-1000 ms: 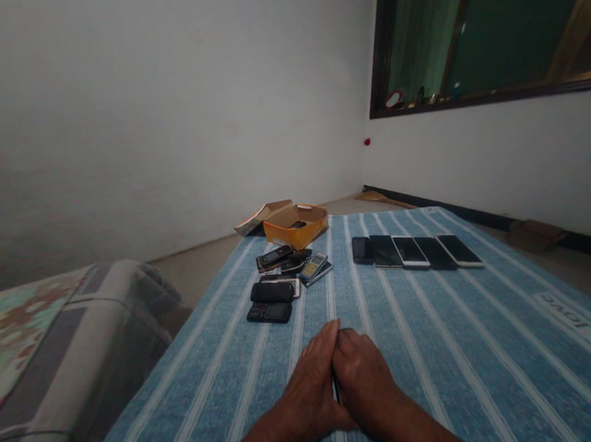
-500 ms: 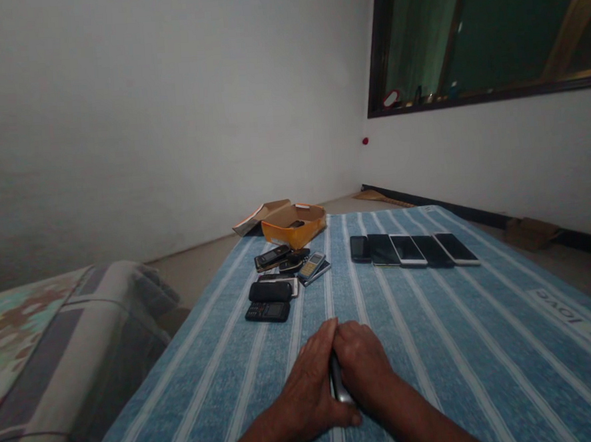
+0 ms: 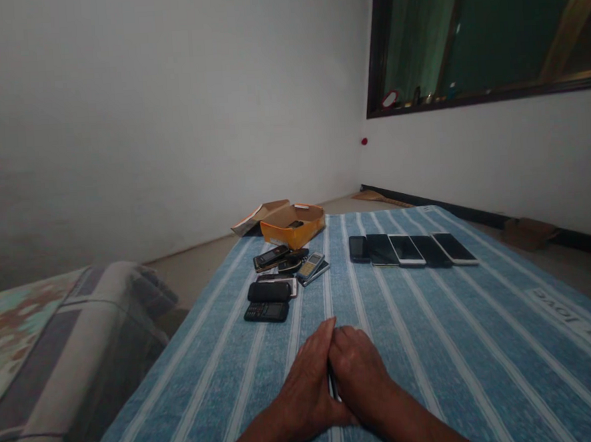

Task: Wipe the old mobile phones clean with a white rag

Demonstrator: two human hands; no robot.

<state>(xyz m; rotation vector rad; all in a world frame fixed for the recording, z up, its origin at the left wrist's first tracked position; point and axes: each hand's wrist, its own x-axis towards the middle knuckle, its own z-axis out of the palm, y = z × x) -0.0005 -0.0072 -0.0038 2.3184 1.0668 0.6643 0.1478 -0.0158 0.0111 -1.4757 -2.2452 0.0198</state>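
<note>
A slim dark phone (image 3: 331,379) stands edge-on between my two hands, and only a narrow strip of it shows. My left hand (image 3: 308,383) presses along its left side, fingers straight and together, with the thumb across the near end. On the other side, my right hand (image 3: 362,370) is closed against it with bent fingers. The hands meet at the fingertips, low over the striped cloth. Beyond them to the left lie a black keypad phone (image 3: 266,311), a black phone (image 3: 268,291) and a silver keypad phone (image 3: 310,265), among several others in a loose pile.
A row of flat phones (image 3: 406,249) lies side by side at the right. Behind the pile stands an open orange box (image 3: 296,234) with a dark phone inside. Blue striped cloth (image 3: 186,401) covers the surface. A cloth-draped piece of furniture (image 3: 97,340) is at left.
The phone between my hands has turned or sunk, so less of its edge shows. My right hand has closed in slightly toward the left. The other phones have not moved.
</note>
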